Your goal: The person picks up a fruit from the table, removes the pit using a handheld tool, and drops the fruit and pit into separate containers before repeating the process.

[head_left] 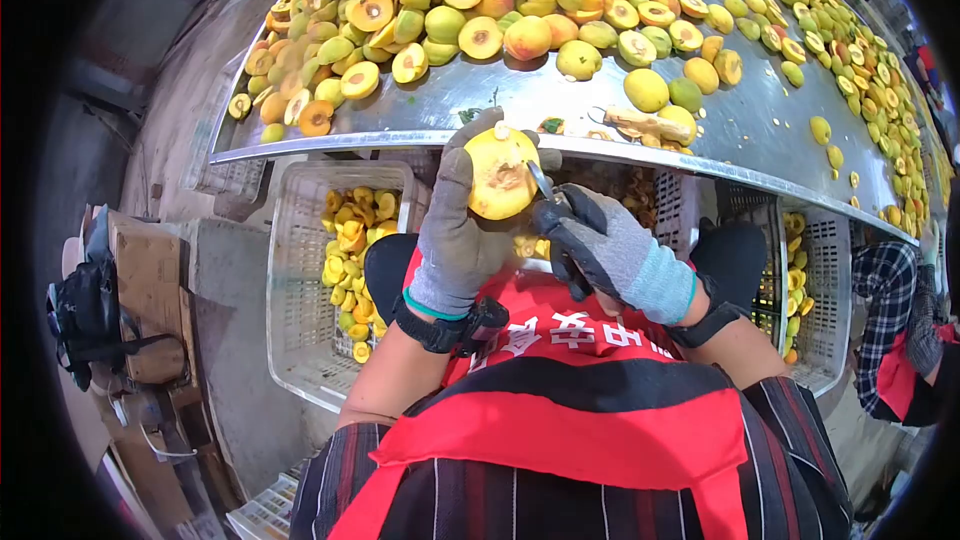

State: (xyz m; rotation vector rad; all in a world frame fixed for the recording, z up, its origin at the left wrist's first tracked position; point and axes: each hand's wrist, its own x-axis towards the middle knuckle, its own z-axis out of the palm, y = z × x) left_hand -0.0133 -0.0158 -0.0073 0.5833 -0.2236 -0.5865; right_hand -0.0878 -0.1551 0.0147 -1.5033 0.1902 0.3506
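Note:
My left hand (455, 215), in a grey glove, is closed around a yellow peach (503, 175) and holds it up near the table edge. A brownish, rough patch shows on the peach's face toward me. In my gloved right hand (600, 240) is a small curved knife (540, 181), its metal blade at the right side of the peach. The fingers wrap round the handle, so most of it is hidden. Just beyond both hands, the metal table (430, 135) carries a heap of yellow and green peaches (480, 37), many of them cut in half.
Below the table at left stands a white plastic crate (300, 290) with peach pieces (350, 250). Another crate (825, 290) is at right. A wooden-handled item (640, 124) lies near the table edge. Another person's plaid sleeve (885, 290) shows at far right; a black bag (88, 305) sits left.

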